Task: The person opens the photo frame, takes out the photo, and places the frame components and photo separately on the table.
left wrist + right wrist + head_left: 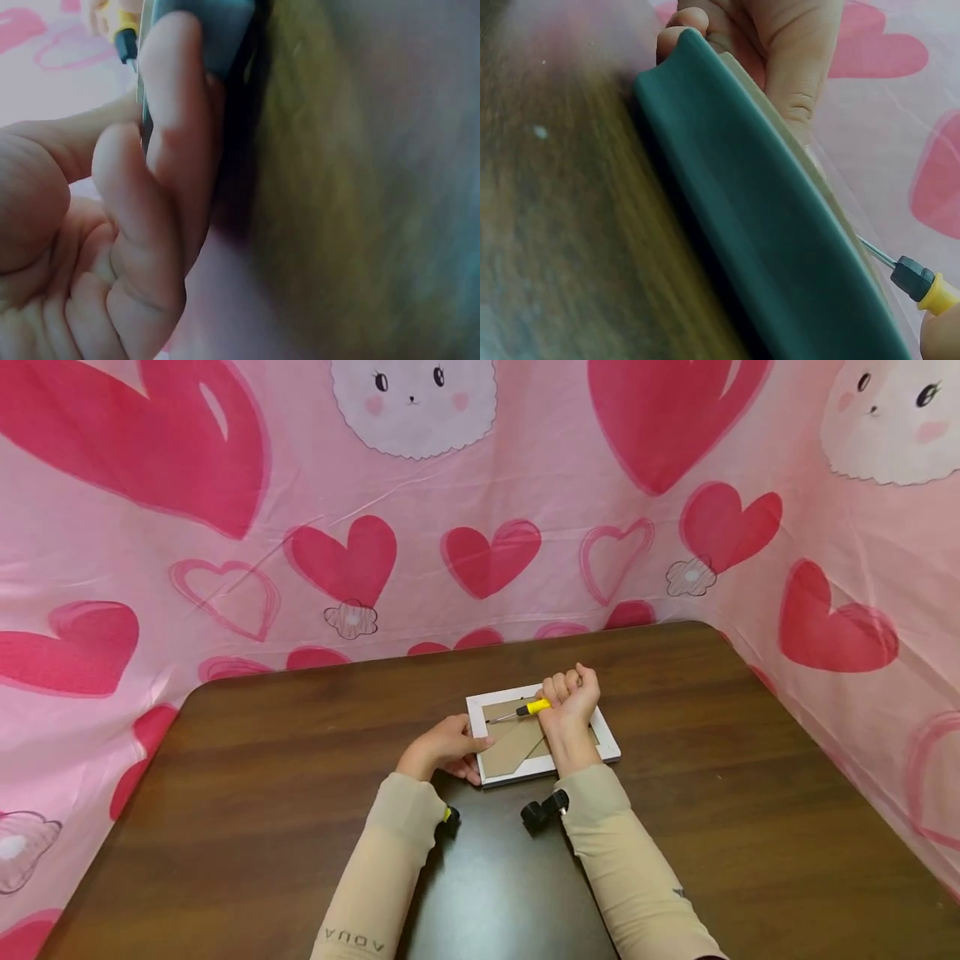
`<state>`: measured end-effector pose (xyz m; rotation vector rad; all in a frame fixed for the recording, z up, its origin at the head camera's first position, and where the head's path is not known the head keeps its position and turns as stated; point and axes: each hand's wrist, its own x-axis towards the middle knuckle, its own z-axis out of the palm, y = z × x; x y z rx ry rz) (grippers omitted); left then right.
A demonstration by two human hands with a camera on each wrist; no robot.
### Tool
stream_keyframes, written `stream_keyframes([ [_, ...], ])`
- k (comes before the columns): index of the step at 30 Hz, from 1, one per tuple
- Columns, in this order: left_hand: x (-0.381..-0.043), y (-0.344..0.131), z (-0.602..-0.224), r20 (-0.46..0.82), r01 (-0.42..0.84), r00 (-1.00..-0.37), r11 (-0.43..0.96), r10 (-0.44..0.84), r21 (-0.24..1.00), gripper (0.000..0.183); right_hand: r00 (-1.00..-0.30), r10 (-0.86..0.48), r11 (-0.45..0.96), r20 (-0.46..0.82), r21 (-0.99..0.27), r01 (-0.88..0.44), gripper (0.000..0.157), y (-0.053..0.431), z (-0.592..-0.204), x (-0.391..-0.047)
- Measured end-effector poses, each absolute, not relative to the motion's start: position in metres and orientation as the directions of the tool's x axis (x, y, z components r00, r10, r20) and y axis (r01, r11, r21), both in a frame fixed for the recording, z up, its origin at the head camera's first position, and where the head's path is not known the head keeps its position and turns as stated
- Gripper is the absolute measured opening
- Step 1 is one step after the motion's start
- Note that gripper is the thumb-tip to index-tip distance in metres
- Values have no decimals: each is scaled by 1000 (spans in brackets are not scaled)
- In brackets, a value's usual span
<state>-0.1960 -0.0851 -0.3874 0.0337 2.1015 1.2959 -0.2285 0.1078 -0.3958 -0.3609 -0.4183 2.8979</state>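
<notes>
Screwdriver (534, 707) gripped by right hand (570, 697); frame (517, 743) held by left hand (446, 746), which could be jabbed if nearby tip (491, 721) were overpressed and slipped.

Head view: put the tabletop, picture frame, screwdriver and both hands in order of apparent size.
Largest to smallest:
1. Wood-grain tabletop
2. White-bordered picture frame
3. Left hand and right hand: too alike to rank
4. Yellow-and-black screwdriver, partly hidden by the right hand

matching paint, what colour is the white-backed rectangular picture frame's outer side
The frame's outer side looks dark teal, clearest in the right wrist view.
</notes>
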Motion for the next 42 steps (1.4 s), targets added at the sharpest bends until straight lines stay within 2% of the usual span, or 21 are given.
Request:
stream_keyframes([
  [9,-212,-84,-382,-608,-337,-687,566,399,752,29,-948,240,-930,-212,-330,-162,61,108,-395,-232],
  [17,-211,-86,-386,-606,-342,-676,550,419,762,29,-944,259,-907,-205,-388,-164,60,104,-396,-231],
  [28,-211,-86,-384,-598,-322,-681,559,424,764,31,-907,294,-918,-302,-354,-179,56,103,-398,-232],
  [34,-213,-88,-385,-612,-331,-662,563,434,757,29,-891,305,-929,-337,-311,-200,56,101,-401,-232],
  [39,-214,-89,-383,-614,-319,-660,578,433,751,27,-904,284,-929,-320,-325,-177,56,99,-397,-234],
  [42,-214,-91,-382,-608,-314,-664,575,436,756,26,-922,286,-912,-262,-370,-178,56,92,-387,-236],
])
